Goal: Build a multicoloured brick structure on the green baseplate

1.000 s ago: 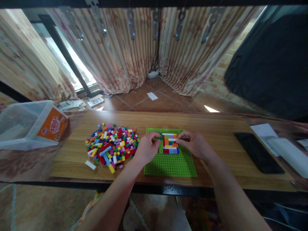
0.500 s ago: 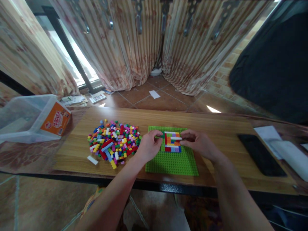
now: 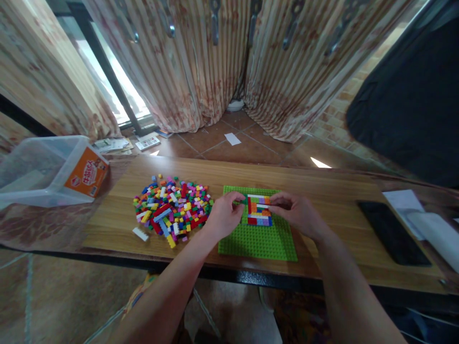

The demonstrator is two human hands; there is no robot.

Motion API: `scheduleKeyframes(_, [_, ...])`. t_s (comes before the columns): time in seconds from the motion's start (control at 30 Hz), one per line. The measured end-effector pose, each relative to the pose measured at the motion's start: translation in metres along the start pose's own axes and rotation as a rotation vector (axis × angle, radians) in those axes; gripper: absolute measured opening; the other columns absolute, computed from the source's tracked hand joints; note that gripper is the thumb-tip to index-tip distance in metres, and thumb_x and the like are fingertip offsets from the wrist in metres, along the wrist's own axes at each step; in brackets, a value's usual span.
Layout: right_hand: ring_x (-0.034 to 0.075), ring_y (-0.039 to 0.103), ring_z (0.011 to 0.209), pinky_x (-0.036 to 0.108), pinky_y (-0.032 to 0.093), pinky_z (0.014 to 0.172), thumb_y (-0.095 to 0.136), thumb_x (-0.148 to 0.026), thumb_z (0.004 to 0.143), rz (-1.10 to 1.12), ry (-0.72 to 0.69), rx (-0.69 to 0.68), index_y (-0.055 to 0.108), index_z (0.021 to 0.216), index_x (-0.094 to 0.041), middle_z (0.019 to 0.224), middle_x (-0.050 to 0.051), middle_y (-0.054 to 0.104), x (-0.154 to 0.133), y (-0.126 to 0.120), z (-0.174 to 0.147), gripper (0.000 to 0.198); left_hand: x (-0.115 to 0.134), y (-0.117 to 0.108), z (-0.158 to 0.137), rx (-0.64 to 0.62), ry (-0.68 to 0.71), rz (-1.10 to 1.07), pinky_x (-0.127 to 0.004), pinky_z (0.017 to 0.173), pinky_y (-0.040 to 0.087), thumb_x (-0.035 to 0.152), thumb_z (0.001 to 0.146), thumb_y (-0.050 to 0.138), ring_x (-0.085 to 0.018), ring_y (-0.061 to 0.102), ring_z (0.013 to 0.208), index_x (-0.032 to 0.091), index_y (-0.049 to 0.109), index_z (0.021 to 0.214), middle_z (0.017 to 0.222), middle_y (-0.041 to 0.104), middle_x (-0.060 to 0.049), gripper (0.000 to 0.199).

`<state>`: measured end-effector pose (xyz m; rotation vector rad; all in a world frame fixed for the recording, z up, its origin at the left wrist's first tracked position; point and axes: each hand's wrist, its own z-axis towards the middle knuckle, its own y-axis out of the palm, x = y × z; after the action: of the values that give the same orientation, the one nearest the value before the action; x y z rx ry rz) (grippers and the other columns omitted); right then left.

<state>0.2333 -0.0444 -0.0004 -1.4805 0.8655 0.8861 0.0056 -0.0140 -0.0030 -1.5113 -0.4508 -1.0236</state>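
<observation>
A block of red, white, orange, purple and blue toy bricks (image 3: 259, 221) stands on the green baseplate (image 3: 258, 243). From the right, my right hand (image 3: 292, 210) pinches the end of a long white brick (image 3: 263, 206) lying over the middle of that block. My left hand (image 3: 225, 215) is at the block's left side, thumb and forefinger curled together. A small dark green brick (image 3: 244, 200) shows at its fingertips; the fingers hide part of it.
A heap of loose coloured bricks (image 3: 172, 210) covers the table left of the baseplate, with a white brick (image 3: 140, 234) apart from it. Farther left stands a clear plastic bin (image 3: 53, 177). A black phone-like slab (image 3: 392, 231) and white papers (image 3: 403, 205) lie at the right.
The white brick in my right hand has come down a little onto the block and lies flatter. My left hand has hardly moved; the whole view has shifted slightly.
</observation>
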Motion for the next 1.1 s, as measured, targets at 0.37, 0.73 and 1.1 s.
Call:
scheduleKeyframes(0.37, [0.015,0.063,0.064,0.028,0.048,0.057,0.068,-0.048,0.082,-0.132,-0.023,-0.02,0.069,0.091,-0.02,0.074,0.003,0.072,-0.011,0.007,-0.012,0.03,-0.001,0.0,-0.001,0.01,0.028,0.021,-0.029,0.081,0.055,0.012,0.085,0.056,-0.016,0.067,0.081,0.016,0.068,0.101,0.097,0.073,-0.005,0.021])
scheduleKeyframes(0.73, [0.015,0.062,0.067,0.028,0.046,0.062,0.065,-0.043,0.085,-0.188,-0.059,-0.059,0.075,0.085,-0.021,0.08,0.003,0.073,-0.013,0.004,-0.016,0.025,-0.002,0.0,-0.001,0.002,0.033,0.01,-0.029,0.083,0.055,0.012,0.084,0.057,-0.016,0.068,0.084,0.017,0.068,0.102,0.099,0.073,-0.005,0.021])
scheduleKeyframes(1.1, [0.017,0.063,0.075,0.03,0.047,0.069,0.062,-0.035,0.087,-0.294,-0.167,-0.103,0.075,0.085,-0.024,0.084,0.003,0.071,-0.013,0.008,-0.012,0.016,0.0,-0.001,-0.001,-0.02,0.023,0.009,-0.029,0.077,0.054,0.014,0.085,0.056,-0.015,0.066,0.08,0.017,0.067,0.103,0.099,0.073,-0.005,0.021])
